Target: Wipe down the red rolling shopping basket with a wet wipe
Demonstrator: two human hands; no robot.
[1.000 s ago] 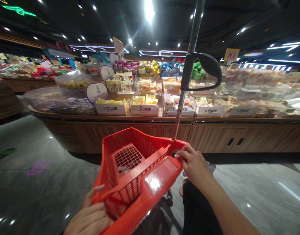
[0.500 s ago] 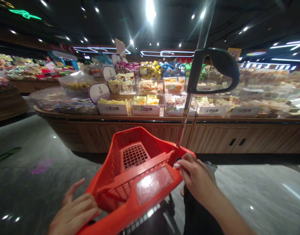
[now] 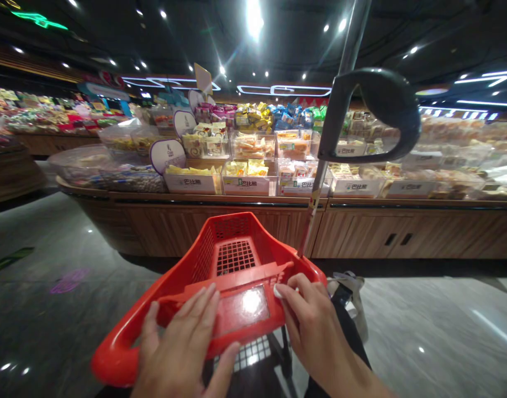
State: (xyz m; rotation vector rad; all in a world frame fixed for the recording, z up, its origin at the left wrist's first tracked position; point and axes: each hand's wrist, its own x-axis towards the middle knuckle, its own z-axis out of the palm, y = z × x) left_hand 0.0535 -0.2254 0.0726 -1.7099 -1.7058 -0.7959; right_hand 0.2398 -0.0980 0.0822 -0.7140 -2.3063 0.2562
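the left hand (image 3: 181, 345) is resting on the rear rim (image 3: 121, 359) of a red plastic shopping cart (image 3: 207, 260) – its fingers (image 3: 195, 307) are spread and released, lying flat across the rim without clenching it. the right hand (image 3: 315, 331) is curling over the rim's right rear corner and appears to be grasping it (a small white patch (image 3: 279, 291) is showing at the thumb, though its nature cannot be told at this resolution). the cart is standing directly ahead of both hands, with its long axis running forward from the rim toward a wooden display counter (image 3: 112, 226). a metal pole (image 3: 315, 210) carrying a black loop handle (image 3: 386, 74) is rising from the cart's right side, so the right hand is the nearer one to it. clear bins (image 3: 249, 146) of packaged snacks are lining the counter top – a black strap (image 3: 342, 293) is hanging just beside the right hand.
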